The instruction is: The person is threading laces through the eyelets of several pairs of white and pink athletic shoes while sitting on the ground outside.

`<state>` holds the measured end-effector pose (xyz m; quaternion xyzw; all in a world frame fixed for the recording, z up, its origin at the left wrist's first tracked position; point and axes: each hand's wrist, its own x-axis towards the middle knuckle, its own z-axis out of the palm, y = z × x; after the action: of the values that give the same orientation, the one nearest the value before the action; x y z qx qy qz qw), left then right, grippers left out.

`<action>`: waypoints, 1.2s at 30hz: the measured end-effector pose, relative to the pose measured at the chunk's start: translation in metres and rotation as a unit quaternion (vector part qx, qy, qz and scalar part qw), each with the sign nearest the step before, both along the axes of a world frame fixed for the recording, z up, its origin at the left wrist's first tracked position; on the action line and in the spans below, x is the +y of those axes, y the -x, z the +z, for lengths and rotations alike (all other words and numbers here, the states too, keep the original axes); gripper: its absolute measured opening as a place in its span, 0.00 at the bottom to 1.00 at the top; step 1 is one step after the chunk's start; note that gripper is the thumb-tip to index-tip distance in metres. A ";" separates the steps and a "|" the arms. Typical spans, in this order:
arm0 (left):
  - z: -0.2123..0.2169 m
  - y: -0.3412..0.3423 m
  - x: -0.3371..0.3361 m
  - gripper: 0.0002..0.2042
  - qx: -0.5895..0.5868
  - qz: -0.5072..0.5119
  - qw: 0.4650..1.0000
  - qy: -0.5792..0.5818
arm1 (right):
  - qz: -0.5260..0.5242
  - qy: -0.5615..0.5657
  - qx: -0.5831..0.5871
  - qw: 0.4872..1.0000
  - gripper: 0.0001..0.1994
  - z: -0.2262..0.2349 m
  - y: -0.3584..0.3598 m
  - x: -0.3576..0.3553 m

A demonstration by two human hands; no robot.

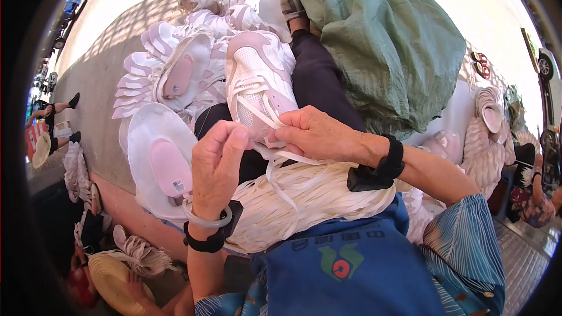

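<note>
A white and pale pink sneaker upper (249, 58) lies across my legs, its toe pointing away from me. Flat white shoelace is threaded through its lower eyelets. My right hand (319, 134) pinches the white shoelace (259, 111) at the right side of the upper. At the left of the opening, my left hand (219, 161) has thumb and forefinger pressed together; whatever is between them is hidden. Below both hands, a thick bundle of loose white laces (316, 199) rests on my lap, over a blue apron (363, 269).
Several more uppers (140, 85) are piled to the left, with a pink-lined one (158, 158) beside my left hand. A large green cloth sack (380, 41) stands at the right. Further uppers (489, 134) are stacked far right. Other people sit at both sides, one with a straw hat (111, 281).
</note>
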<state>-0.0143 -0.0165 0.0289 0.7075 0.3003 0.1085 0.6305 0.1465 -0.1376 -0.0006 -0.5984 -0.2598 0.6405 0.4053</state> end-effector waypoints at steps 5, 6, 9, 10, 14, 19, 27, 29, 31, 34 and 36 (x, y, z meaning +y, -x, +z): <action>-0.038 -0.033 0.034 0.07 0.091 0.037 0.962 -0.255 | 0.050 -0.081 -0.044 0.995 0.15 -0.008 0.007 0.004; -0.043 -0.035 0.037 0.06 0.086 0.025 0.946 -0.311 | 0.054 -0.097 -0.060 0.992 0.16 -0.009 0.007 0.005; -0.053 -0.040 0.045 0.06 0.070 -0.004 0.922 -0.382 | 0.042 -0.115 -0.083 0.989 0.16 -0.014 0.005 0.007; -0.056 -0.041 0.047 0.07 0.060 -0.016 0.915 -0.399 | 0.029 -0.120 -0.089 0.988 0.16 -0.016 0.004 0.007; -0.062 -0.038 0.058 0.07 0.040 -0.023 0.930 -0.364 | -0.008 -0.006 0.024 1.000 0.14 0.001 -0.006 0.010; -0.054 -0.031 0.075 0.09 0.068 -0.004 0.981 0.180 | 0.012 -0.099 -0.043 0.994 0.14 -0.015 -0.004 0.006; -0.062 -0.035 0.048 0.07 0.073 0.057 0.992 0.084 | 0.119 -0.105 -0.044 0.986 0.11 0.023 -0.053 -0.004; -0.070 -0.032 0.049 0.07 0.070 0.062 0.995 0.033 | 0.133 -0.017 0.077 0.988 0.10 0.029 -0.066 -0.010; -0.079 -0.027 0.052 0.08 0.072 0.057 0.991 -0.094 | 0.149 -0.018 0.064 0.987 0.11 0.032 -0.063 -0.007; -0.056 -0.022 0.046 0.12 0.160 0.014 0.985 -0.058 | 0.172 -0.075 0.000 0.982 0.13 0.030 -0.045 -0.010; -0.036 -0.015 0.041 0.13 0.207 -0.007 0.978 -0.040 | 0.200 -0.213 -0.184 0.938 0.12 0.028 -0.024 -0.006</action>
<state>0.0012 0.0245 -0.0073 0.7413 0.4148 -0.0326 0.5267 0.1705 -0.1431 0.0275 -0.5414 -0.5746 0.5164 0.3317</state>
